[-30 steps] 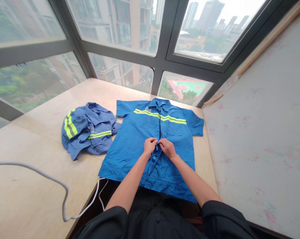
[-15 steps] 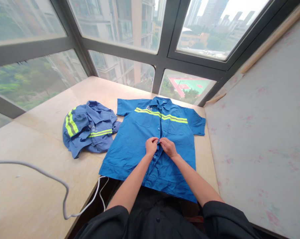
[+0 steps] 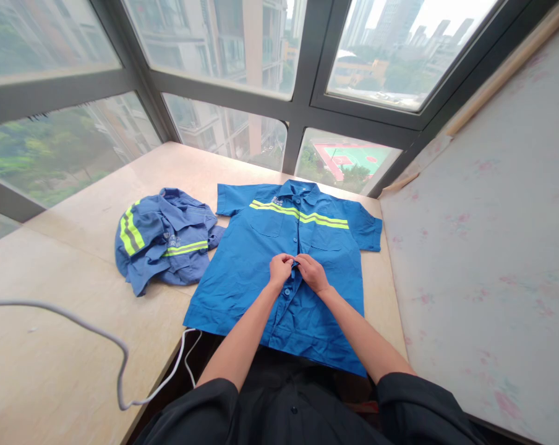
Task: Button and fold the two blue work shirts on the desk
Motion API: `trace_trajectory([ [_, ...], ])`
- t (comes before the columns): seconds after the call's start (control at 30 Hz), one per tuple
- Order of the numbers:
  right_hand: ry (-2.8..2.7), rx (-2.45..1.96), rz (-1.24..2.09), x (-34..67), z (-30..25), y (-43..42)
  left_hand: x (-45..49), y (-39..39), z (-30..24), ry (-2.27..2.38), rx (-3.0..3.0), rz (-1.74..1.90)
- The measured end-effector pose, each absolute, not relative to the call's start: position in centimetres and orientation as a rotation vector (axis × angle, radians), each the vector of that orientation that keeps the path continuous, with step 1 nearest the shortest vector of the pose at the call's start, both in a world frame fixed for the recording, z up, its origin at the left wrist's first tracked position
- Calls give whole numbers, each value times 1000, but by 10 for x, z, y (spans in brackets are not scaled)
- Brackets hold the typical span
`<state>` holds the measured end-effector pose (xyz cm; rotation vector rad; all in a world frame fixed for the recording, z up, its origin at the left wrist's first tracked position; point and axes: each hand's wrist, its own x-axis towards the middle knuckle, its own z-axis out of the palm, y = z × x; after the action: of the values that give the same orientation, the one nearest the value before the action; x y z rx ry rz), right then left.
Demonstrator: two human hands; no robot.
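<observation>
A blue short-sleeved work shirt [image 3: 242, 272] lies spread face up, its collar toward the window and its hem over the sill's front edge. A yellow-green and grey reflective band crosses its chest. At the middle of the front placket, my left hand [image 3: 281, 271] pinches one edge of the shirt. My right hand [image 3: 311, 272] pinches the placket just beside it, the fingertips of both hands nearly touching. Whatever button or buttonhole sits between the fingers is hidden. Below the hands a pale button [image 3: 287, 292] shows, and the placket gapes there. Buttons above run up to the collar.
A crumpled blue-violet work jacket [image 3: 187, 216] with reflective stripes lies left of the shirt on the beige sill [image 3: 75, 272]. A white cable [image 3: 120, 364] loops over the sill's front edge at left. Windows stand behind; a papered wall [image 3: 483, 259] borders the right.
Both hands stay at the same place on the placket, with only slight finger movement. The whole view has shifted very slightly; the shirt lies as before.
</observation>
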<state>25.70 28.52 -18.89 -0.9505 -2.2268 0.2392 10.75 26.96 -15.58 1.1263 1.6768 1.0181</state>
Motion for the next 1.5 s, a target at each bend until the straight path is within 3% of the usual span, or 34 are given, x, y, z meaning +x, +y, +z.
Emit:
trace_trajectory([
  [0.6, -2350, -997, 114, 254, -189, 288, 110, 257, -155, 1689, 1121, 1121],
  [1.03, -2382, -1011, 209, 254, -187, 290, 115, 237, -172, 1619, 1225, 1352],
  [1.5, -2420, -925, 305, 259, -190, 299, 117, 239, -177, 1832, 1400, 1272],
])
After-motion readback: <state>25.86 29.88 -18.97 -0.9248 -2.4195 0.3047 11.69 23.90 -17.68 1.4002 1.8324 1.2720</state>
